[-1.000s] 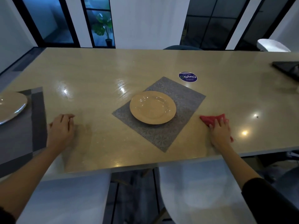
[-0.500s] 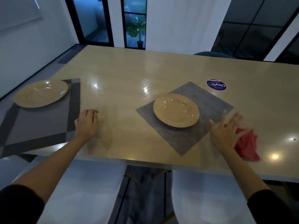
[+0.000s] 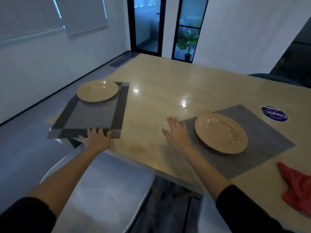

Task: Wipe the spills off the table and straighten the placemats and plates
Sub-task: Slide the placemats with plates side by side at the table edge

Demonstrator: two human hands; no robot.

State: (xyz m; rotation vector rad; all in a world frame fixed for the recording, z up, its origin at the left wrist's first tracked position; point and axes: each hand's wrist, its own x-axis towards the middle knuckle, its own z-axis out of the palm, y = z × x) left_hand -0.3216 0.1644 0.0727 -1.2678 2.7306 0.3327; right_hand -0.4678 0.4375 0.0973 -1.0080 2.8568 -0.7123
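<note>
Desk [image 3: 159, 98]: pale wood-look top, glossy, with light glare near its middle.
Left mat [image 3: 94, 115]: dark woven placemat with a darker border, at the desk's left end; its near-left corner overhangs the desk edge and it sits skewed to that edge.
Left plate [image 3: 97, 90]: tan, upright, on the far part of the left mat, its rim reaching past the mat's far edge.
Left hand [image 3: 96, 139]: at the near edge of the left mat, fingers spread and lying on the mat's border; whether the thumb is under the mat cannot be told. Grip: wide, flat on the mat.
Right mat [image 3: 262, 132]: grey, turned at an angle to the desk edge, right of centre.
Right plate [image 3: 221, 132]: tan, on the right mat, toward its left side.
Right hand [image 3: 175, 134]: fingers straight and apart, just beside the left corner of the right mat; contact with desk or mat cannot be told. Grip: wide, holding nothing.
Cloth [image 3: 296, 187]: red, crumpled, lying on the desk at lower right, well apart from both hands.
Sticker [image 3: 274, 113]: round, blue, on the desk just beyond the right mat.
Chair [image 3: 104, 187]: white seat below the near desk edge.
Plant [image 3: 188, 42]: potted, behind the glass door.
</note>
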